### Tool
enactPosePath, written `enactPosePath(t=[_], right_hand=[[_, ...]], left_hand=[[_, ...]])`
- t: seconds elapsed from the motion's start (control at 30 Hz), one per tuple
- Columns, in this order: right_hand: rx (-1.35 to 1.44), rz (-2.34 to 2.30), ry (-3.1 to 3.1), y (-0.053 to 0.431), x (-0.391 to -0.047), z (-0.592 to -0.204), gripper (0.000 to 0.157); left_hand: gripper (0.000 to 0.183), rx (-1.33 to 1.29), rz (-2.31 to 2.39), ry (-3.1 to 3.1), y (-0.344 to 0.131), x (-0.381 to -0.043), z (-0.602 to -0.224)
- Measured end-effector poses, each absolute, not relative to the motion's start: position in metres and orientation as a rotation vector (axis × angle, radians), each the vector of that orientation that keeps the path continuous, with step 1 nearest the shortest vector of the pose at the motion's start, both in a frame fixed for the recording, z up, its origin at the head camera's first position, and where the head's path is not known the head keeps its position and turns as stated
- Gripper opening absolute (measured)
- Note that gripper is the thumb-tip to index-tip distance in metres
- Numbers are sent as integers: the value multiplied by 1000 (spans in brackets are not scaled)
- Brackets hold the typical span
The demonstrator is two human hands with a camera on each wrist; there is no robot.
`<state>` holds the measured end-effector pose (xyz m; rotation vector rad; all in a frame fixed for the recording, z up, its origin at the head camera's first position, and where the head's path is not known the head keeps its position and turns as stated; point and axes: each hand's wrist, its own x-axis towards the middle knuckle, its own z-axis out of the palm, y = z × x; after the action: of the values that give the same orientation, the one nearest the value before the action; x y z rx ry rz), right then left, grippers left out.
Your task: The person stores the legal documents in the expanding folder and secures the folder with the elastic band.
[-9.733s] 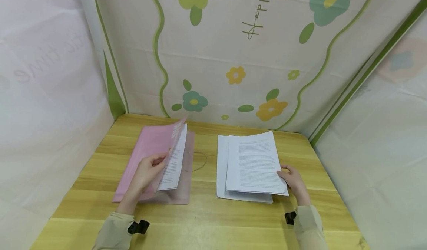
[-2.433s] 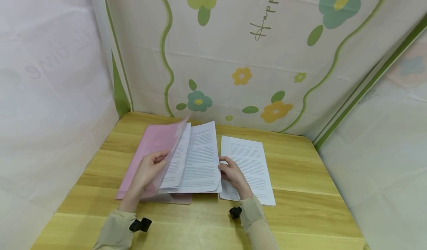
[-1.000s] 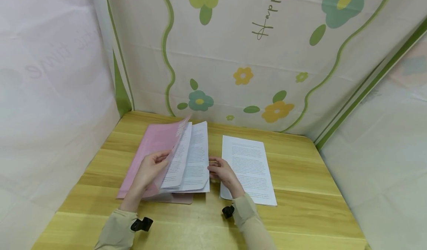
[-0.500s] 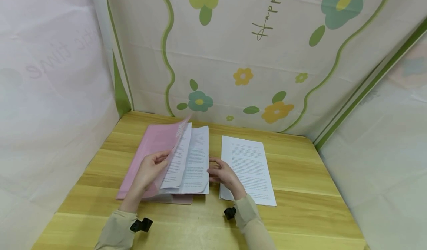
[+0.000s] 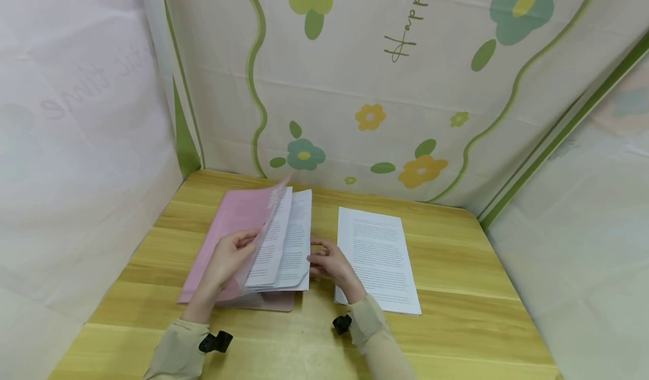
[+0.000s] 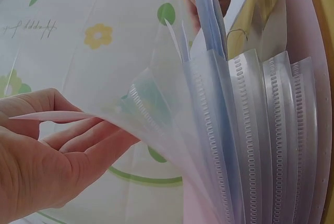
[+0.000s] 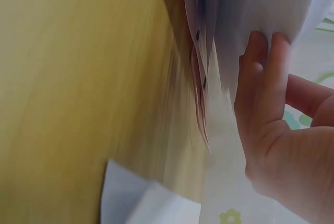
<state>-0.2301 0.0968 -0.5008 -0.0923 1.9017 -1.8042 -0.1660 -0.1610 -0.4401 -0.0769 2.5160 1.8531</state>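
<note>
In the head view my left hand (image 5: pixel 229 259) pinches the lifted front cover of a pink translucent folder (image 5: pixel 228 216) on the table's left side. The left wrist view shows clear plastic pockets (image 6: pixel 253 130) with perforated strips fanned out inside it. Printed sheets (image 5: pixel 271 253) stand under the cover. My right hand (image 5: pixel 332 266) grips the right edge of another set of printed sheets (image 5: pixel 298 239), thumb in front and fingers behind. Their left part is hidden behind the sheets under the cover. In the right wrist view, fingers (image 7: pixel 263 88) lie against the back of this paper.
A stack of printed pages (image 5: pixel 380 256) lies on the wooden table (image 5: pixel 456 278) just right of my right hand. A thin looped cord (image 6: pixel 238 33) shows beyond the pockets. Flowered cloth (image 5: pixel 329 87) walls in the table at the back and both sides.
My right hand has carried sheets from the right-hand stack leftward to the folder. Over the last second they have slid slightly further left behind the inner sheets. My left hand keeps the cover raised.
</note>
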Motion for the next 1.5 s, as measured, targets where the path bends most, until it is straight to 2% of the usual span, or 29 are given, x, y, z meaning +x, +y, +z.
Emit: enactPosePath(t=[1.5], right_hand=[[-159, -1775, 1960, 57, -228, -495, 52]], left_hand=[[45, -84, 1840, 2541, -162, -166, -440]])
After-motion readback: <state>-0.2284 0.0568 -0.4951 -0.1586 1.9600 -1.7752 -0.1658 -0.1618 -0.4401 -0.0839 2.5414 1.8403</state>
